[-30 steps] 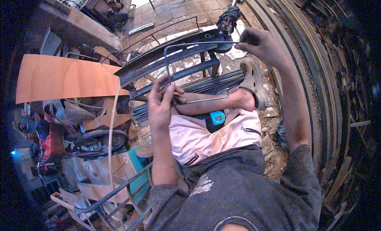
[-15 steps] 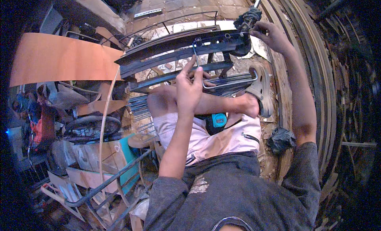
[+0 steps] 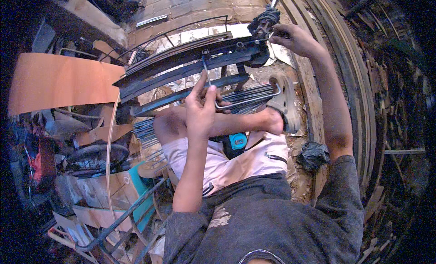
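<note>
My left hand [image 3: 202,107] is closed on a thin bent metal rod [image 3: 247,103], with the thumb and index finger along its upright part. The rod's upper end meets the dark steel bench [image 3: 175,66]; its lower part runs right and hooks upward near my foot. My right hand [image 3: 295,40] is at the bench's right end, fingers curled in a pinch beside a lever wrapped in black material [image 3: 265,19]. What lies between those fingertips is too small to make out.
A bundle of straight rods [image 3: 147,130] lies under my crossed leg. A turquoise tape measure [image 3: 237,140] rests at my lap. An orange sheet [image 3: 63,82] stands left, above a tubular metal frame [image 3: 118,225]. Long timber planks [image 3: 336,50] line the right; a black plastic bag [image 3: 313,156] sits beside me.
The whole view has shifted, so the bench and both hands appear farther left. Against the bench, the rod and my hands keep nearly the same places and grips.
</note>
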Demonstrator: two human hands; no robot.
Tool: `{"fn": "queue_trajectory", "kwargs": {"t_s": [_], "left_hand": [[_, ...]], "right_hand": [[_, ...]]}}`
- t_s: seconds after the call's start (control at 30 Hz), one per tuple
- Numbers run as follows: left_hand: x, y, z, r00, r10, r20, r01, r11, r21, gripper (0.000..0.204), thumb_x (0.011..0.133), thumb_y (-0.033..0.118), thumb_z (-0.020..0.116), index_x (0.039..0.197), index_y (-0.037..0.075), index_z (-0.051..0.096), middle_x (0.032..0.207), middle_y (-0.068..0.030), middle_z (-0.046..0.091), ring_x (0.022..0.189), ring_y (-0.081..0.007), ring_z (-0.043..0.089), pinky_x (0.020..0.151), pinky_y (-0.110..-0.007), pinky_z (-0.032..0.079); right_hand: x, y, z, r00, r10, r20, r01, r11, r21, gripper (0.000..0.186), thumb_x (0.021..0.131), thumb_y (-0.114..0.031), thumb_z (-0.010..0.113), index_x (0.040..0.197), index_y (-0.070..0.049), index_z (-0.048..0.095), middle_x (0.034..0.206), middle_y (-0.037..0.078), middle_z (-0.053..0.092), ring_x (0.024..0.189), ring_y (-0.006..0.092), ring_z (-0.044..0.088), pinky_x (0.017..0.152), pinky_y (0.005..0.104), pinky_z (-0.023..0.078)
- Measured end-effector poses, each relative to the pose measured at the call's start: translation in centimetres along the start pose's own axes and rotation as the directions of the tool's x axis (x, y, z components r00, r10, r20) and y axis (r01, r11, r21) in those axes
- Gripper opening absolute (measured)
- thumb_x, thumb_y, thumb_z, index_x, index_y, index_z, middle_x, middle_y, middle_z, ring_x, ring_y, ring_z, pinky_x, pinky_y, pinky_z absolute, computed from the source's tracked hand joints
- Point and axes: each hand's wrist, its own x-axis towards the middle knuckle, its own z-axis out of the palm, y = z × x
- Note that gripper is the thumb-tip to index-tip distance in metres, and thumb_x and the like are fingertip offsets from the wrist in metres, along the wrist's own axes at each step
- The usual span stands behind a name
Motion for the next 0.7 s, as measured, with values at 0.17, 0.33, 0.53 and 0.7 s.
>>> {"fn": "queue_trajectory", "kwargs": {"t_s": [0.17,0.33,0.53,0.7], "left_hand": [[-0.2,-0.5,0.3,0.999,0.040,-0.021,-0.039,0.998,0.043,0.043,0.096,0.008,0.047,0.138,0.005,0.040,0.066,-0.0018,0.050,0.055,-0.0113,0.057,0.048,-0.027,0.053],[-0.2,1.0,0.2,0.999,-0.041,0.027,0.042,0.999,-0.030,0.043,0.096,0.008,0.046,0.139,0.006,0.040,0.064,-0.0016,0.049,0.054,-0.0129,0.058,0.047,-0.028,0.054],[0.1,0.9,0.1,0.999,-0.037,0.013,0.037,0.999,-0.029,0.042,0.095,0.010,0.050,0.136,0.008,0.044,0.062,-0.0011,0.048,0.051,-0.0120,0.055,0.047,-0.029,0.054],[0.0,1.0,-0.1,0.999,-0.043,0.022,0.044,0.998,-0.033,0.043,0.095,0.009,0.049,0.137,0.005,0.042,0.063,-0.0007,0.049,0.053,-0.0117,0.056,0.046,-0.028,0.052]], "right_hand": [[0.3,1.7,1.1,0.991,-0.118,0.060,0.120,0.992,-0.037,0.037,0.087,-0.034,0.064,0.093,0.002,0.059,0.078,0.013,0.062,0.073,0.0204,0.057,0.071,0.0357,0.046],[0.4,0.9,0.2,0.989,-0.020,0.149,0.024,0.999,-0.024,0.036,0.086,-0.034,0.065,0.088,0.001,0.058,0.072,0.013,0.057,0.067,0.0216,0.052,0.065,0.0379,0.043],[0.9,1.3,0.1,0.987,-0.023,0.162,0.034,0.997,-0.063,0.031,0.087,-0.030,0.064,0.090,0.001,0.060,0.073,0.013,0.061,0.065,0.0231,0.055,0.064,0.0384,0.045],[1.2,0.1,-0.4,0.995,0.019,0.097,-0.001,0.982,-0.191,0.027,0.090,-0.025,0.060,0.102,-0.001,0.063,0.088,0.017,0.066,0.082,0.0251,0.063,0.074,0.0375,0.048]]}}
